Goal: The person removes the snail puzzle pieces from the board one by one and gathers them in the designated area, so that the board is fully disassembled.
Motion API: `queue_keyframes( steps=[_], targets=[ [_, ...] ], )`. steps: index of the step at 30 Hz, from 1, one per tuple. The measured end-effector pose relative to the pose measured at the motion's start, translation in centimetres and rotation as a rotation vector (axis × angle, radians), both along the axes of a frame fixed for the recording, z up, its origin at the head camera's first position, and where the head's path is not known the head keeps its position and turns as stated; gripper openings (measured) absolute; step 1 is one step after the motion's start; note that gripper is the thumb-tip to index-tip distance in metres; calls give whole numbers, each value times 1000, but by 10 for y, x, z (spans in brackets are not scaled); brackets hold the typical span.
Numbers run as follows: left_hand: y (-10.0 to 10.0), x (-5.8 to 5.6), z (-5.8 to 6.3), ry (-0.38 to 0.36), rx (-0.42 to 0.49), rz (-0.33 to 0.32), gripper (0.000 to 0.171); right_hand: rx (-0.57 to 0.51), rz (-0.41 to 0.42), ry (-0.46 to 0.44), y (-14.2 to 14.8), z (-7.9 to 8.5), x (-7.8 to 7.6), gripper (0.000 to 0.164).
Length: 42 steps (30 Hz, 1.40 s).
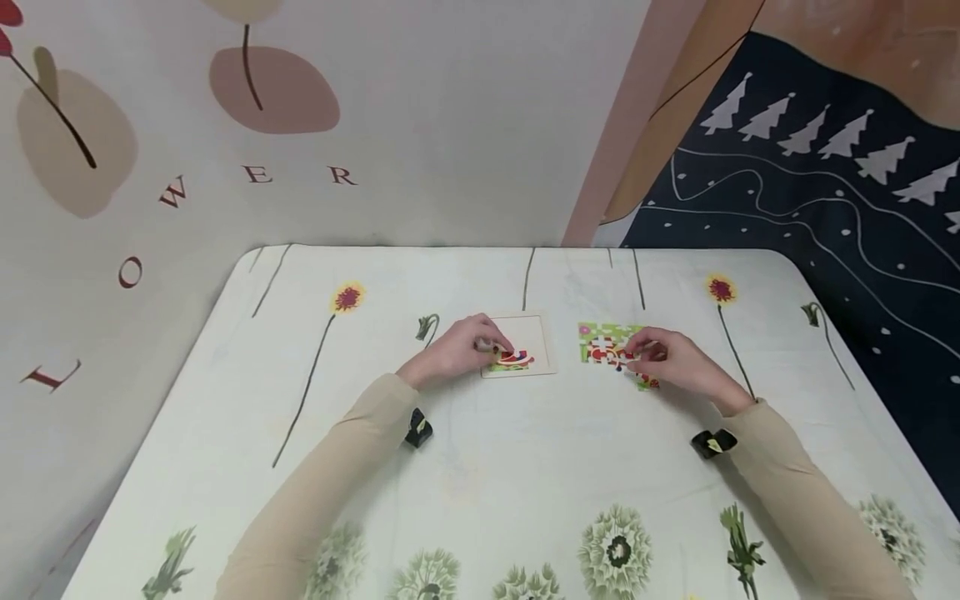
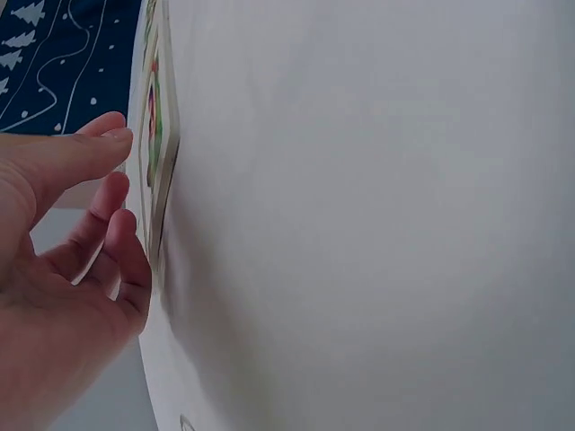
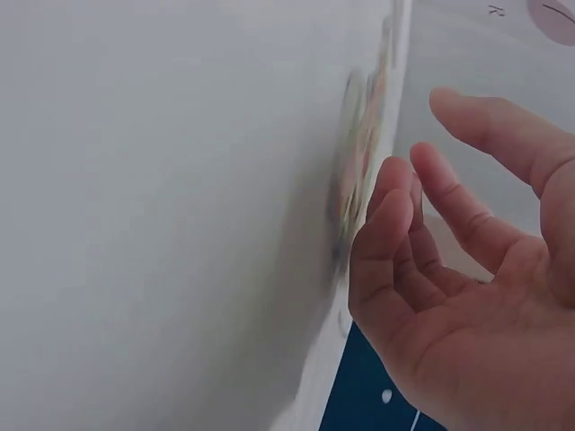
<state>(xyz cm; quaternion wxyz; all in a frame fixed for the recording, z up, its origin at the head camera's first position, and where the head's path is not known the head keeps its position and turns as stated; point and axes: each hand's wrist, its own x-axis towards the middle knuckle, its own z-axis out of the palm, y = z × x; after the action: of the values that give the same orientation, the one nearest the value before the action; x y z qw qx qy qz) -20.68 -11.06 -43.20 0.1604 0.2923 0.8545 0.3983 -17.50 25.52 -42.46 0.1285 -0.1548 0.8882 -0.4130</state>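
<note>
A shallow square puzzle board lies on the table, with a few joined picture pieces along its lower edge. My left hand is over the board's left side. Its thumb and index finger are close together at those pieces; whether they pinch one is hidden. To the right lies a group of loose puzzle pieces, green, red and white. My right hand hovers at the right side of this group. In the right wrist view, the right thumb stands apart from the loosely bent fingers, with nothing seen between them.
The white table cover has printed flowers and stems. A patterned wall hanging rises behind the table, and a dark blue one stands at the right. Dark straps sit at the wrists, below the beige sleeves.
</note>
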Motion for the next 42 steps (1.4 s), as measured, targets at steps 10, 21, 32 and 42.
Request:
queue_keyframes(
  steps=[10,21,32,42],
  targets=[
    [-12,-3,-1,-35,4,39,21,-62,15,-23,-35,-1,-9,19],
    [-15,-6,-8,-106,13,60,21,-97,40,-36,-70,4,-18,22],
    [-15,-7,-9,-159,25,71,20,-137,94,-36,-99,7,-24,21],
    [-15,-7,-10,-118,43,20,22,-45,218,-66,-120,7,-32,26]
  ],
)
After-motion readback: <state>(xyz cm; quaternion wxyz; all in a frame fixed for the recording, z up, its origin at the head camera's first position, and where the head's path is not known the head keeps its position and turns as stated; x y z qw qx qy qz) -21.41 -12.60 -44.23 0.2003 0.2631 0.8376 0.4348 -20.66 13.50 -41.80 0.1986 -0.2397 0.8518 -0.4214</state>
